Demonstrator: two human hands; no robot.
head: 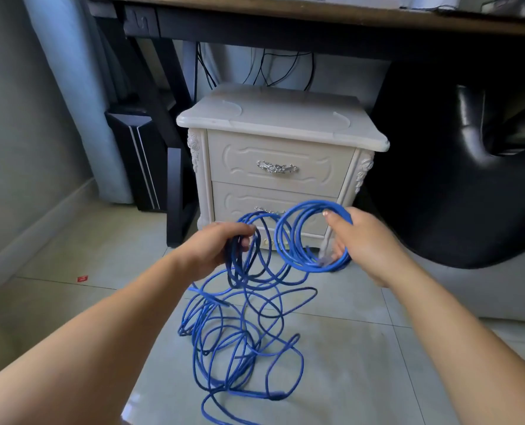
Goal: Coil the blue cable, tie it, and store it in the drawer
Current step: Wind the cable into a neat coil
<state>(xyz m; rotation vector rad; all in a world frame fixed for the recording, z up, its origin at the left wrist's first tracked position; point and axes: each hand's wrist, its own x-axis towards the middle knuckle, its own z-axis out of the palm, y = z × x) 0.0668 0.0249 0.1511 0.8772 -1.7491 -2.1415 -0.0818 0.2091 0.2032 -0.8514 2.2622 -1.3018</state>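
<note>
Beyond both grips stands a cream two-drawer bedside cabinet with carved corners (pixel 273 118). Its upper drawer (pixel 243 161) and lower drawer (pixel 239 200) are both closed, each with an ornate silver handle. The cabinet sits under a dark-framed wooden desk (pixel 285 13). A black computer tower (pixel 135 154) stands beyond and outboard of the left grip, and a black padded leather chair (pixel 439 179) crowds in just outboard of the right. A small red scrap (pixel 82 279) lies on the pale tiled floor (pixel 347 348), well outboard of the left grip. I note the long blue round cable (pixel 285 243) in two parts. A neat ring of several turns hangs in front of the lower drawer, partly covering its handle. The remainder trails below and nearer than both grips as a loose tangle on the tiles. The right hand (pixel 359 240) clasps the ring's outer side, thumb over the top and fingers curled through beneath. The left hand (pixel 221 246), palm down, has its fingers closed round a bunch of slack loops just beside the ring. Both forearms are extended forward.
</note>
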